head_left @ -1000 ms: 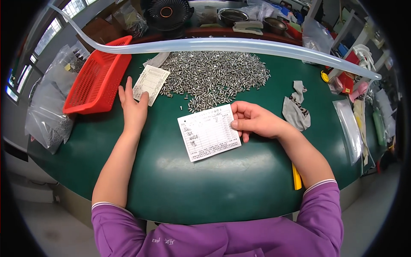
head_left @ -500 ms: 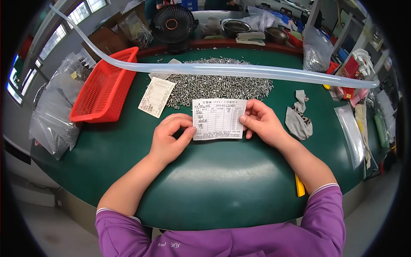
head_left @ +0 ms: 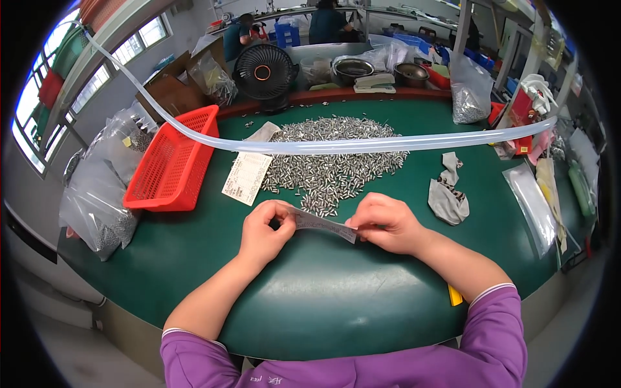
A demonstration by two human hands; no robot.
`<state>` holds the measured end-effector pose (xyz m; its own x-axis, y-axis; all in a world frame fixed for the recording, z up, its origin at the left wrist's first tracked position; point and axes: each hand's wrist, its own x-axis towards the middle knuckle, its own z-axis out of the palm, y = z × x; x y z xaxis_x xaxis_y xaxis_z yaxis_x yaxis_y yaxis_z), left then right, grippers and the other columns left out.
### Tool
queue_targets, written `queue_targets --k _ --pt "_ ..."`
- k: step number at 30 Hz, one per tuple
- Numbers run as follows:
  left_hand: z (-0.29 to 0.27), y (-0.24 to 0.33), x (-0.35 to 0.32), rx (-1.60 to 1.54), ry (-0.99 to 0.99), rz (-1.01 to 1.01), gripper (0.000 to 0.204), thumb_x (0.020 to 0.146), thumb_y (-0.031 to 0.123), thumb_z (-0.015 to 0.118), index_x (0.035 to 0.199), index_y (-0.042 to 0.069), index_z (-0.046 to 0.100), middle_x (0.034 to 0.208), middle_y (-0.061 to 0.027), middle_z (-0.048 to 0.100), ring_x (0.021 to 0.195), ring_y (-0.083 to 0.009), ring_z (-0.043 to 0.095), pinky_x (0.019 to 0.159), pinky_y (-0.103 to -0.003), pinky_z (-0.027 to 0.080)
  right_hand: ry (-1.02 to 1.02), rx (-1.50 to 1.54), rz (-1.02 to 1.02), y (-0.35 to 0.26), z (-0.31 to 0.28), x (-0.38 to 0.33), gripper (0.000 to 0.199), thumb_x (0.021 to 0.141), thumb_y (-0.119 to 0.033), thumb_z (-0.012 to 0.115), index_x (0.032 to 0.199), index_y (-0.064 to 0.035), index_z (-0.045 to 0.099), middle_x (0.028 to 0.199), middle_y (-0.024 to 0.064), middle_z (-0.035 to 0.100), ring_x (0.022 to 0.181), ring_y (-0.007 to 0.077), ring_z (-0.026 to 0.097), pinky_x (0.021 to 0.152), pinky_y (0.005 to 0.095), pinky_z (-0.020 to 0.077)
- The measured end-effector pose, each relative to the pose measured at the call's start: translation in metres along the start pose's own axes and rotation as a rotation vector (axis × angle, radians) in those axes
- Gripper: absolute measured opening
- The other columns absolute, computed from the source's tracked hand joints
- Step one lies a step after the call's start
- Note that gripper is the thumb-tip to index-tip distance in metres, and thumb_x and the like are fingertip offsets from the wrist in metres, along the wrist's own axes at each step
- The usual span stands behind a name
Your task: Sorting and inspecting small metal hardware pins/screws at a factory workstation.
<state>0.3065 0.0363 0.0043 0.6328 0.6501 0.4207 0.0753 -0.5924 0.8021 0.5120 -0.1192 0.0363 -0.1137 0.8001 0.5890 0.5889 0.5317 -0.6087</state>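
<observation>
Between my hands is a white printed paper card (head_left: 322, 224), tilted so that it shows nearly edge-on and slightly bowed. My left hand (head_left: 269, 230) pinches its left end between thumb and fingers. At the right end, my right hand (head_left: 387, 224) is closed on it with thumb and fingertips. Just beyond the card spreads a large pile of small shiny metal pins (head_left: 330, 174) on the green table. Another printed paper slip (head_left: 248, 176) lies flat at the pile's left edge, near my left hand.
A red plastic basket (head_left: 169, 161) stands at the left beside clear bags of metal parts (head_left: 103, 200). A translucent tube (head_left: 362, 145) arches across the view. Grey cloth pieces (head_left: 447, 197) lie at right. A black fan (head_left: 266, 74) and metal bowls (head_left: 352, 67) stand at the back; people sit beyond.
The card has tipped from facing me to nearly edge-on, with my hands still on both ends. The view has shifted upward, showing more of the room's far side.
</observation>
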Motion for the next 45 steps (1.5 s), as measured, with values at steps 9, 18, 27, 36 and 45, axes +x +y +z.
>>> queue_targets --k 9,18,27,36,45 --pt "-0.006 0.000 0.002 -0.094 -0.208 0.289 0.009 0.073 0.000 0.058 0.073 0.004 0.050 0.085 -0.0077 0.061 0.079 -0.0204 0.058 0.068 -0.031 0.045 0.093 0.017 -0.022 0.001 0.000 0.000 0.029 0.065 0.010 0.063 0.090 -0.0052 0.064 0.082 0.0059 0.057 0.072 0.0169 0.056 0.058 0.0274 0.0469" --pt "-0.012 0.022 0.000 0.137 -0.278 0.536 0.010 0.076 0.006 0.058 0.085 0.003 0.060 0.081 -0.0091 0.061 0.077 -0.0271 0.059 0.066 -0.036 0.043 0.073 0.021 -0.010 0.000 -0.005 0.001 0.025 0.066 0.010 0.061 0.087 -0.0042 0.064 0.083 0.0060 0.057 0.074 0.0172 0.057 0.061 0.0275 0.0470" --pt "-0.008 0.019 -0.014 -0.093 -0.383 0.070 0.018 0.089 0.010 0.046 0.101 0.001 0.056 0.075 -0.0056 0.062 0.062 -0.0116 0.056 0.056 -0.027 0.045 0.050 0.099 0.095 -0.007 0.002 -0.002 0.016 0.074 0.001 0.061 0.089 -0.0046 0.061 0.076 0.0047 0.055 0.072 0.0165 0.056 0.061 0.0268 0.0456" --pt "-0.009 0.022 -0.007 -0.580 -0.689 -0.367 0.026 0.094 0.020 0.041 0.107 0.000 0.051 0.079 -0.0099 0.064 0.061 -0.0101 0.056 0.053 -0.021 0.043 -0.076 0.091 0.270 -0.004 0.001 -0.003 0.027 0.089 -0.012 0.050 0.113 -0.0009 0.047 0.076 0.0035 0.058 0.064 0.0093 0.055 0.058 0.0248 0.0451" --pt "-0.007 0.015 -0.004 -0.634 -0.706 -0.396 0.032 0.095 0.029 0.042 0.109 0.002 0.052 0.078 -0.0095 0.065 0.055 -0.0066 0.052 0.052 -0.020 0.041 -0.170 0.194 0.495 -0.005 0.003 -0.003 0.033 0.091 -0.013 0.046 0.123 -0.0092 0.046 0.074 0.0039 0.060 0.056 0.0092 0.056 0.054 0.0260 0.0493"
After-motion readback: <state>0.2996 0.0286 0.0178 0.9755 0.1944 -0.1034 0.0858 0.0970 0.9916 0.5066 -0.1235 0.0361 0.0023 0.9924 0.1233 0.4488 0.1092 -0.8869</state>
